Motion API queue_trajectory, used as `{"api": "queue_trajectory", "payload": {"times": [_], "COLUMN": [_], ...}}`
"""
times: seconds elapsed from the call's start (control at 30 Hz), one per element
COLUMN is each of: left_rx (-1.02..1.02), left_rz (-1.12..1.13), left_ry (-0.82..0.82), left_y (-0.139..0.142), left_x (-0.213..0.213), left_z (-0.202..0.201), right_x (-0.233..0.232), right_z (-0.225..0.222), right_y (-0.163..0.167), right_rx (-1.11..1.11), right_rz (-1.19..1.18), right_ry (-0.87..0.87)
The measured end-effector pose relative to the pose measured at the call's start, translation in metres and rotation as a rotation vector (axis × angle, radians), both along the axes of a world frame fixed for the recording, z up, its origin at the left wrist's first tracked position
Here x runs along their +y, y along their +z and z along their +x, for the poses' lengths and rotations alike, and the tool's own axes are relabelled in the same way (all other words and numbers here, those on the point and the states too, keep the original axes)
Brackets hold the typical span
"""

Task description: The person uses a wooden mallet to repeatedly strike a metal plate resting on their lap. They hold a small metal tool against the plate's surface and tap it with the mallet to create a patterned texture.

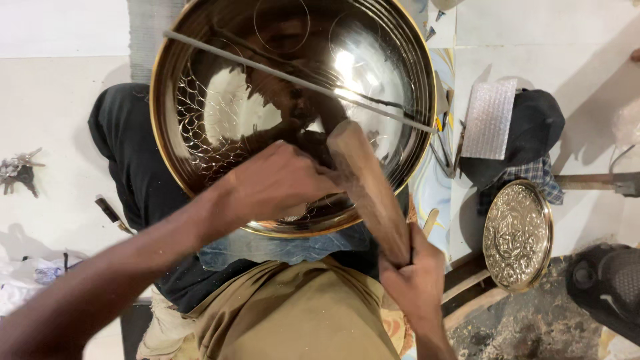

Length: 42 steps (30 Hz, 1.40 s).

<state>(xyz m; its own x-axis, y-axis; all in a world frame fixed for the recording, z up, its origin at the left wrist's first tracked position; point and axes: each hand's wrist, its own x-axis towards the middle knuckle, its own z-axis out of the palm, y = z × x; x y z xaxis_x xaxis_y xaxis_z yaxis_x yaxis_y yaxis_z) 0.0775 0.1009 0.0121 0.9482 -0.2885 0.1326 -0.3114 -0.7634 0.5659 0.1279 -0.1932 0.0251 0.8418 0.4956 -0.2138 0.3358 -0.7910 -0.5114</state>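
Head view takes in a bunch of keys (19, 170) lying on the pale floor (60, 120) at far left, well apart from the work; nearer in, a dark cloth (130, 167) spreads under a large polished brass tray (220, 93), which sits on the person's lap and mirrors the scene; a fine lattice pattern is cut into its lower left part; a thin metal rod (293, 79) lies slanting across its face; the left hand (273, 183) rests on the tray's lower part with fingers curled and pinched shut, though what they grip is hidden; just beside it the right hand (415, 277) is clenched around the lower end of a wooden mallet (367, 190), whose head lies by the left fingers; further right, a bubble-wrap sheet (490, 119) lies on another dark cloth (533, 127); below it stands a smaller embossed brass plate (517, 235).
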Motion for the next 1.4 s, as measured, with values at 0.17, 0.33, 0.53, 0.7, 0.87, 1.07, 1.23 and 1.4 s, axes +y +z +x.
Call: {"api": "queue_trajectory", "payload": {"times": [0.17,0.33,0.53,0.7,0.87,1.07,1.23,1.4], "left_rx": [0.381,-0.269,-0.197,-0.21,-0.176,-0.179,-0.207,-0.31], "left_rz": [0.016,-0.268,-0.318,-0.325,-0.418,-0.406,-0.489,-0.551], "left_ry": [0.245,0.64,0.821,0.955,1.088,1.128,1.137,1.221], "left_y": [-0.011,-0.021,-0.031,-0.031,-0.026,-0.025,-0.024,-0.023], "left_x": [-0.02,-0.044,-0.065,-0.079,-0.092,-0.095,-0.092,-0.088], "left_z": [-0.023,-0.04,-0.045,-0.04,-0.041,-0.039,-0.038,-0.034], "right_x": [0.029,0.069,0.099,0.118,0.131,0.14,0.142,0.145], "right_z": [0.036,0.065,0.086,0.092,0.092,0.086,0.088,0.09], "right_y": [0.04,0.067,0.088,0.094,0.1,0.107,0.111,0.103], "right_rx": [0.036,0.062,-0.005,-0.084,-0.141,-0.118,-0.058,-0.112], "right_rz": [0.124,0.097,0.03,-0.104,-0.077,-0.096,-0.138,-0.097], "right_ry": [0.171,0.273,0.538,0.699,0.829,0.858,0.813,0.8]}}
